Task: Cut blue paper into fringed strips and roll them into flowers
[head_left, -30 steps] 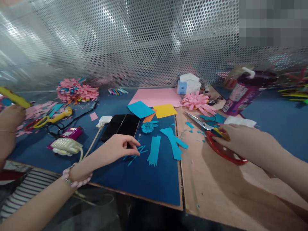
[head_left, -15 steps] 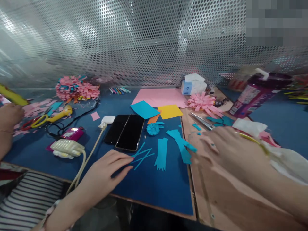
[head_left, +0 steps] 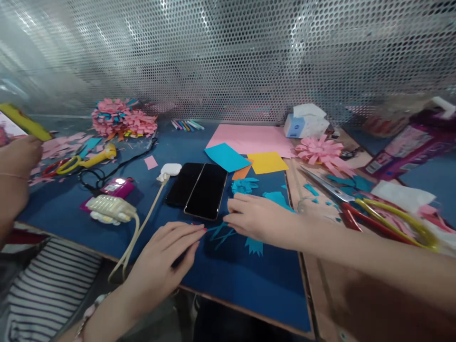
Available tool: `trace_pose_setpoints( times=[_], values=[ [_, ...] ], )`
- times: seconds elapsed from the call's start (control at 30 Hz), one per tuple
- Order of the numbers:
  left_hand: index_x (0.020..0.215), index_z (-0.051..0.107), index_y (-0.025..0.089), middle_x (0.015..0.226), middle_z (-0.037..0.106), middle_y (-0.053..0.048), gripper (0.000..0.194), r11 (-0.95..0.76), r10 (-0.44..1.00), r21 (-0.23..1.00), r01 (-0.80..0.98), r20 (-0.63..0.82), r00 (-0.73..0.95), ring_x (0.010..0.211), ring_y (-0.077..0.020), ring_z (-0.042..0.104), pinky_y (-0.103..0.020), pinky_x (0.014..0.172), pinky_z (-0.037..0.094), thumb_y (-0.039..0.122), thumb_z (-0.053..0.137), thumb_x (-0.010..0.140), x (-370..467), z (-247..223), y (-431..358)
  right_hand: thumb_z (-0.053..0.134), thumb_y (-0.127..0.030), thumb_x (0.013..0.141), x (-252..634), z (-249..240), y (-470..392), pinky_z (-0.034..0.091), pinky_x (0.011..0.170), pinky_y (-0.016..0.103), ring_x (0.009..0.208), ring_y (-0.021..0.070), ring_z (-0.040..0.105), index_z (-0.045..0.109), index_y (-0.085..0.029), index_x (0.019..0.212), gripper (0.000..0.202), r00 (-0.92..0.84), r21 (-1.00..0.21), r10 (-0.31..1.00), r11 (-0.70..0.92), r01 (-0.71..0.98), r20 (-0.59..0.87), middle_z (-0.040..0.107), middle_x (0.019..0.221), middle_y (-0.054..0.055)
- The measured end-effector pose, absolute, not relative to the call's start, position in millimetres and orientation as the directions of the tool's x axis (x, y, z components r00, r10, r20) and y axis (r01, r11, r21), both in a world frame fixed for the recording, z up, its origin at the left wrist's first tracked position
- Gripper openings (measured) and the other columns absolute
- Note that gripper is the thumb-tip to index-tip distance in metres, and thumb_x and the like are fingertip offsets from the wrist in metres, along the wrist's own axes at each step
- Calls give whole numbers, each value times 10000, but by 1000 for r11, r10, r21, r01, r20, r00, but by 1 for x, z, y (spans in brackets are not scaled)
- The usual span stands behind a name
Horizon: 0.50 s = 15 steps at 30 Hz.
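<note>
My left hand point(head_left: 167, 259) rests on the blue tabletop, fingers stretched out and thumb apart, its fingertips at the left end of thin blue paper strips point(head_left: 221, 235). Reaching across from the right, my right hand point(head_left: 261, 221) has its fingers drawn together at a strip's other end; its exact grip is partly hidden. Beneath that hand lies a fringed blue paper piece point(head_left: 254, 247), mostly covered. A curled blue paper flower point(head_left: 244, 185) sits just behind my right fingers. Red-and-yellow-handled scissors point(head_left: 342, 194) lie to the right, blades apart from my arm.
Two black phones point(head_left: 204, 194) lie behind my left hand. Blue paper point(head_left: 227, 156), yellow paper point(head_left: 267, 163) and a pink sheet point(head_left: 249, 137) are farther back. A pink paper flower point(head_left: 320, 152) and purple cup point(head_left: 409, 147) stand right. Another person's hand point(head_left: 16, 166) holds something yellow.
My right hand has moved left from beside the scissors to the blue strips, uncovering the scissors' handles. My left hand stays by the strips. The view has shifted slightly.
</note>
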<state>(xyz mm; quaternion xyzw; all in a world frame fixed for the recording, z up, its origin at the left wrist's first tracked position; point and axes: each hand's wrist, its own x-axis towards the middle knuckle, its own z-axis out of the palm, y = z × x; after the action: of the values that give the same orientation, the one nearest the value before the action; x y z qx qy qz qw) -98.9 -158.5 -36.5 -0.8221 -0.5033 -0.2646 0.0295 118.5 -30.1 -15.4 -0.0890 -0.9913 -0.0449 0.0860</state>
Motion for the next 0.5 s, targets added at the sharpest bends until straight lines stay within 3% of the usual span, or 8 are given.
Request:
trace_pose_setpoints(
  times=[0.1, 0.23, 0.5],
  values=[
    [1098, 645, 215, 1084, 688, -51, 270, -484, 814, 194, 853, 459, 357, 1015, -212, 585, -375, 871, 501, 132, 568, 853, -103, -37, -159, 535, -155, 888, 103, -13, -27, 399, 675, 295, 830, 182, 485, 674, -139, 861, 142, -991, 87, 68, 993, 78, 113, 596, 872, 69],
    [1021, 663, 179, 1049, 697, -61, 205, -487, 814, 170, 856, 442, 376, 1003, -214, 582, -374, 862, 496, 122, 565, 851, -102, -39, -157, 558, -100, 858, 90, -6, -33, 383, 662, 303, 850, 193, 506, 697, -155, 797, 162, -998, 202, -52, 978, -45, 33, 626, 839, 59],
    [987, 666, 164, 1027, 689, -73, 191, -484, 831, 169, 859, 397, 390, 1002, -218, 582, -387, 883, 490, 124, 524, 864, -98, -42, -160, 514, -126, 874, 83, -7, -48, 370, 614, 303, 767, 180, 513, 687, -153, 775, 202, -988, 281, -136, 953, -111, 68, 628, 783, 74]
  ],
)
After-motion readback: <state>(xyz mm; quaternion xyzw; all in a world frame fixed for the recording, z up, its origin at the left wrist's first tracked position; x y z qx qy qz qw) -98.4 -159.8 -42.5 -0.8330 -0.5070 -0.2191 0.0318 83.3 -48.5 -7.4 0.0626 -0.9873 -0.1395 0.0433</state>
